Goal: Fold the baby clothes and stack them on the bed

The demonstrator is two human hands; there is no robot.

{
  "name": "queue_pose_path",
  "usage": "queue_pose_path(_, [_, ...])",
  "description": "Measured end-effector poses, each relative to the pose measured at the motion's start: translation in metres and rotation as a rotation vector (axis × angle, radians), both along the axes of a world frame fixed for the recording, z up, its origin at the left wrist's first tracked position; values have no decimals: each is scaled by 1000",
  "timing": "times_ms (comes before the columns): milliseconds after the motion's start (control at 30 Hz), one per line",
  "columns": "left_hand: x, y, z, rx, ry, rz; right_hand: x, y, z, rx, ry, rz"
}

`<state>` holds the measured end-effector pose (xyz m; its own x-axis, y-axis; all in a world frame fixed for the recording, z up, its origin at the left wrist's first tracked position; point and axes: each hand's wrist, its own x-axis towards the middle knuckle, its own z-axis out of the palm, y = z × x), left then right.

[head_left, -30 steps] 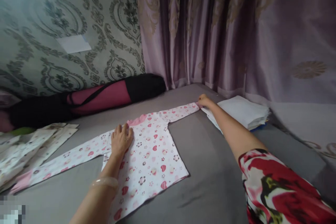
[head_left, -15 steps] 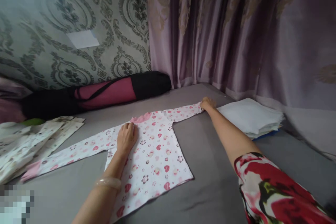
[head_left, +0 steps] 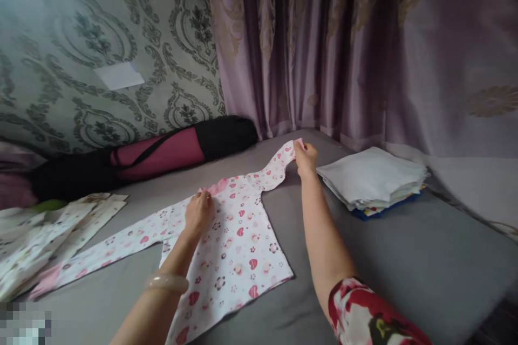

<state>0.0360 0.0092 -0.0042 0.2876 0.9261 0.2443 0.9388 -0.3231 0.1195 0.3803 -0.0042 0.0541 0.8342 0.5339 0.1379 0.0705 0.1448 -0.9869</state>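
A child's long-sleeved shirt [head_left: 238,250], white with pink hearts and flowers, lies spread out on the grey sheet. My left hand [head_left: 199,211] is at its pink collar, fingers curled down and closed on the fabric; the fingertips are partly hidden. At the end of the right-hand sleeve, my right hand [head_left: 306,159] pinches the pink cuff and holds it raised, so that this sleeve bends upward. The other sleeve stretches out flat to the left, ending in a pink cuff.
A stack of folded cloths [head_left: 374,175], white on top, sits to the right of my right hand. Patterned cream cloth [head_left: 60,232] lies at left. Along the wall rests a long black and maroon bag [head_left: 162,153]. A purple curtain [head_left: 291,48] hangs behind the grey sheet [head_left: 388,280].
My right hand has lifted the cuff and brought it inward, and the sleeve now curves up off the sheet. The left hand stays near the collar, its fingers more curled. The view has shifted slightly.
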Motion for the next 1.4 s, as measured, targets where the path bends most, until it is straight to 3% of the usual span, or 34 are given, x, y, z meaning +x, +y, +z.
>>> queue_pose_path(167, [45,9,-2,-42,-158,-207,-5,-2,3,122,328,142])
queue_pose_path(300, [79,19,-5,-16,-202,-395,-1,0,12,199,438,136])
queue_pose_path(400, [97,25,-10,-33,-198,-466,5,3,14,231,455,95])
queue_pose_path(700, [109,20,-21,-240,-75,-318,-2,6,26,337,516,18])
queue_pose_path(1000, [115,30,-6,-332,110,-337,-14,16,27,414,513,100])
queue_pose_path(1233, [125,39,14,-491,173,-326,-33,13,43,406,614,113])
queue_pose_path(1400, [129,42,15,-503,158,-296,-46,8,52,405,621,165])
